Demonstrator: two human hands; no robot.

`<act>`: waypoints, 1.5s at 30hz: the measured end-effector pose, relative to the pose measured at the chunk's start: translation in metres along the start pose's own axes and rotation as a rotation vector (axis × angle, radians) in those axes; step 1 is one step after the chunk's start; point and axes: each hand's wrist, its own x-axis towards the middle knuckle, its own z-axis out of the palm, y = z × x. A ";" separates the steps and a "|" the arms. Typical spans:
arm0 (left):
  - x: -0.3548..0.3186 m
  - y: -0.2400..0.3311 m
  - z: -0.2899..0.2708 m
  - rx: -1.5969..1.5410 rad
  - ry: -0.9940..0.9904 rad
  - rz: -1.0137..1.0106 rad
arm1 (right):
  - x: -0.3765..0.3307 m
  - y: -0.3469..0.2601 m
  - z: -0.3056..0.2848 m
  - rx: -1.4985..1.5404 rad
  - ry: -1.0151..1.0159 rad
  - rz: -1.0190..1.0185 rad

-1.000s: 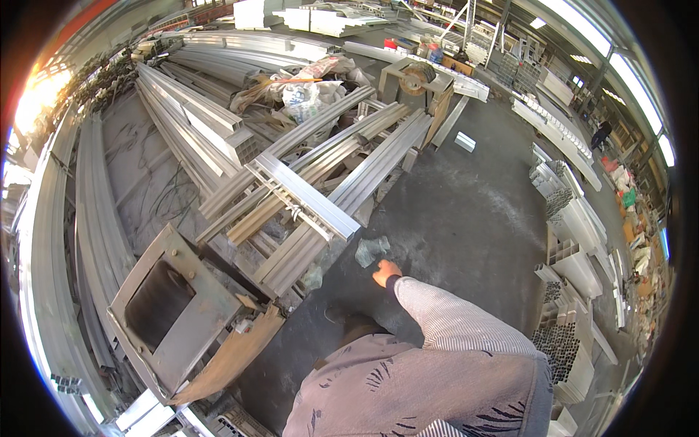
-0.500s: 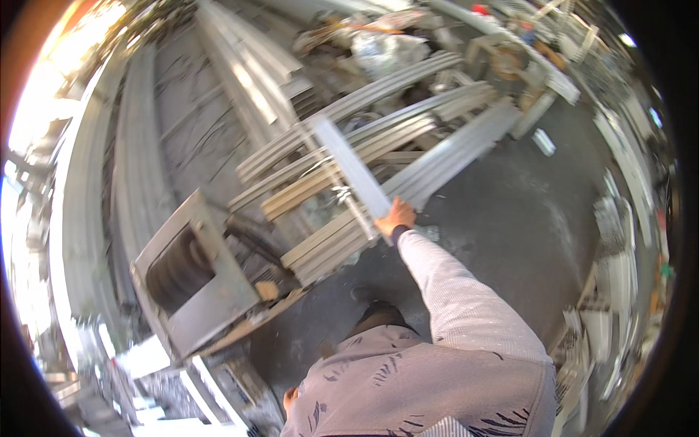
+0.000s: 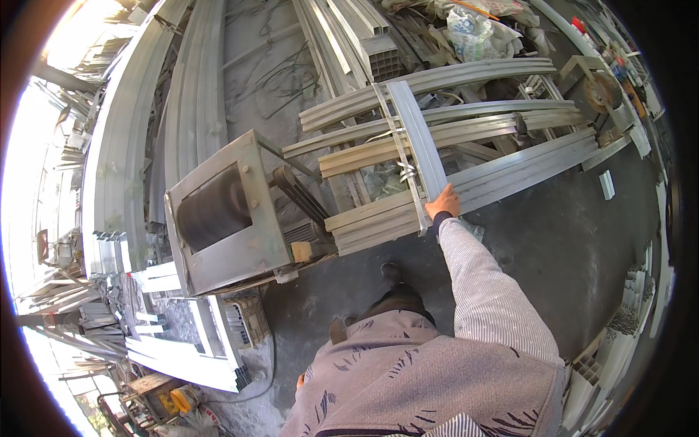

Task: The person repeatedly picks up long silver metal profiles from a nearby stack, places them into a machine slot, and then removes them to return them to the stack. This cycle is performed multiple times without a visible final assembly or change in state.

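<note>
One outstretched right hand (image 3: pixel 443 202) on metal profile (image 3: pixel 419 135)

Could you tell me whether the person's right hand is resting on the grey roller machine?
No, the right hand grips the near end of a long metal profile lying across the stacked profiles, apart from the roller machine.

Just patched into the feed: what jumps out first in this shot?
The right hand grips the near end of a long grey metal bar lying crosswise on a stack of metal beams at centre. Left of it sits a boxy grey machine with a dark roller. The left hand barely shows, low by the jacket.
</note>
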 end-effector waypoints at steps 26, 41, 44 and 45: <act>-0.030 0.384 0.038 0.012 -0.801 0.767 | -0.312 -0.168 -0.064 1.424 -0.063 -0.484; -0.001 0.303 -0.037 -0.241 -0.533 1.113 | -0.504 -0.189 -0.066 1.342 0.058 -0.734; 0.007 0.303 -0.054 -0.259 -0.564 1.076 | -0.511 -0.206 -0.065 1.429 -0.051 -0.744; 0.010 0.302 -0.058 -0.240 -0.524 1.074 | -0.513 -0.210 -0.063 1.449 -0.075 -0.756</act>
